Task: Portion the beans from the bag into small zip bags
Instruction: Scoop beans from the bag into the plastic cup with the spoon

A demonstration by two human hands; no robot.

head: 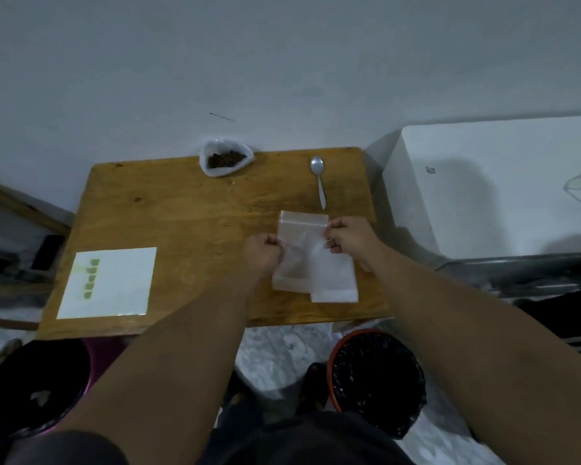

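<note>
Left grip (261, 253): fingers curled, pinching the left edge of a small zip bag (299, 255).
Right grip (348, 238): pinching the same bag's right edge.
Zip bag: stretched between both grips, over other clear bags (336, 283) on the table (182, 213).
Bean bag (204, 161): open, well beyond the left grip.
Spoon (317, 177): just beyond the right grip.

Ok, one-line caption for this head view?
Left hand and right hand pinch zip bags at the table; bean bag, spoon beyond.
</note>
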